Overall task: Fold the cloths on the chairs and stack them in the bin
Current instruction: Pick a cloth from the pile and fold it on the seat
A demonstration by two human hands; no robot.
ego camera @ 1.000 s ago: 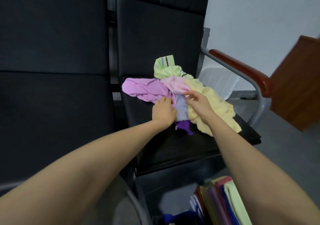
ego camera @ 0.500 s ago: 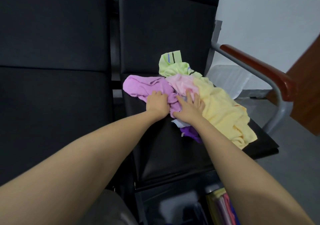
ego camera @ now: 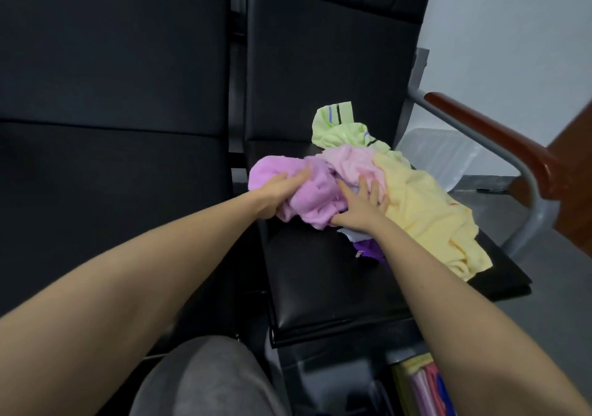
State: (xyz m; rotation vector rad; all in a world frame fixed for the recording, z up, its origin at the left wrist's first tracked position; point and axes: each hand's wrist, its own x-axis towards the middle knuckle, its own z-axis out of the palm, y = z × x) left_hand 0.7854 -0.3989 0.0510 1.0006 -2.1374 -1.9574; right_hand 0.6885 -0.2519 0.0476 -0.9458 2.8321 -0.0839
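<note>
Left hand [ego camera: 282, 188] has its fingers curled into the lilac cloth [ego camera: 315, 201] and grips a bunch of it near the seat's [ego camera: 320, 284] back left corner. Half a second ago that cloth lay flatter and spread toward the left edge; now it is gathered into a rounded heap, drawn in against the right hand [ego camera: 363, 202]. That hand lies flat on the middle of the pile, fingers straight and splayed wider than before, pressing and holding nothing.

Under its fingertips is the pink cloth [ego camera: 352, 162]. Behind that, by the seat's back edge, the green cloth [ego camera: 339, 130] shows blue and black stripes. The yellow cloth [ego camera: 429, 214] trails to the right edge and front right corner. Below the right wrist a pale cloth [ego camera: 347, 233] and a dark purple cloth [ego camera: 370, 249] peek out — the purple one carries a small white tag, too small to read.

All lie on a black padded chair, with a second black chair [ego camera: 112, 159] to its left. A grey-clad knee [ego camera: 205, 380] is at the bottom. Below the seat's front right corner folded cloths [ego camera: 419, 383] stand on edge. Right of the seat — a wooden armrest [ego camera: 499, 140] on a grey frame, a clear plastic container [ego camera: 442, 153], grey floor [ego camera: 560, 287] and a pale wall [ego camera: 512, 31].
</note>
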